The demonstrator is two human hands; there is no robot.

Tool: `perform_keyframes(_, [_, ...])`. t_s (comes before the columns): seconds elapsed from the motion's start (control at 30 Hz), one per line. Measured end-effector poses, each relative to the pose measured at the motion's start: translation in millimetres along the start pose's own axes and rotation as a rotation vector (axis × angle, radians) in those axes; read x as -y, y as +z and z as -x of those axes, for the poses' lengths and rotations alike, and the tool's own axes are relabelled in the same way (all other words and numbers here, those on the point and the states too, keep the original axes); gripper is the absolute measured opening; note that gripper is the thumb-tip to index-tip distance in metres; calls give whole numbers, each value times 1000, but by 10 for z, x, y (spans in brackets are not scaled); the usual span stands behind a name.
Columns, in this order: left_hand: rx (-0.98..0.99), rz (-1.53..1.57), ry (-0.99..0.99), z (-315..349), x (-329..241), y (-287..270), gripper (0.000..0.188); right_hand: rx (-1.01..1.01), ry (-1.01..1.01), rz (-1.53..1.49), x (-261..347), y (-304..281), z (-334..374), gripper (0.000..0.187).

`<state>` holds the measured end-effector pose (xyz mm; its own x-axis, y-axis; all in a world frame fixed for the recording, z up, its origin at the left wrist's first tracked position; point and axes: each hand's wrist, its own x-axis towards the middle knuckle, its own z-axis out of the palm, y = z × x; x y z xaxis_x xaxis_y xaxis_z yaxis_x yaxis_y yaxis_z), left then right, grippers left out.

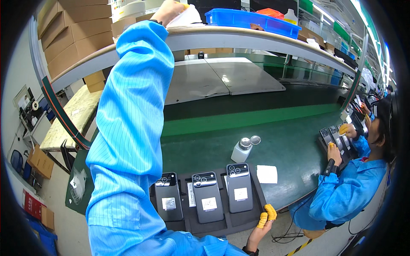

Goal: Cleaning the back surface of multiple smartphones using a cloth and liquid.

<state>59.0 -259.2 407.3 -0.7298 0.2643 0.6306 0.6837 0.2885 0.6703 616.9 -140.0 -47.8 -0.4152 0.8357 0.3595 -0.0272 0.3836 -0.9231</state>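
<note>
We have our left hand (171, 10) stretched up to the shelf (239, 39), where it meets a white sheet (188, 17); whether this is paper or cloth, and whether our fingers have closed on it, we cannot tell. Our right hand (265, 224) is low at the near right corner of the tray (259, 196), loosely open with bent fingers in yellow covers, and we see nothing held in it; we cannot tell if it touches the rim. In the black tray before us lie three dark phones, backs up and side by side: the left phone (169, 194), the middle phone (208, 197) and the right phone (239, 185), each with a white label on its back. Beyond the tray we have a white bottle (241, 154) on the green bench (196, 147), its metal lid flipped up, and a white square (267, 174) lies near it, just beside the tray. Up on the shelf, right of our left hand, we see a blue bin (252, 21) with a red bag (270, 13) in it, and brown boxes (85, 30) are stacked at the far left. To our right a co-worker (350, 187) in blue has both hands at more phones (337, 135).
</note>
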Motion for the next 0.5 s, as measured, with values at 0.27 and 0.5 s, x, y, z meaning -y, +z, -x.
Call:
perform_keyframes(0.27, [477, 876, -123, 795, -757, -495, 35, -213, -442, -294, 632, -159, -639, 57])
perform_keyframes(0.5, [836, 1084, -414, 3352, -742, 227, 29, 948, 238, -1211, 1193, 965, -747, 75])
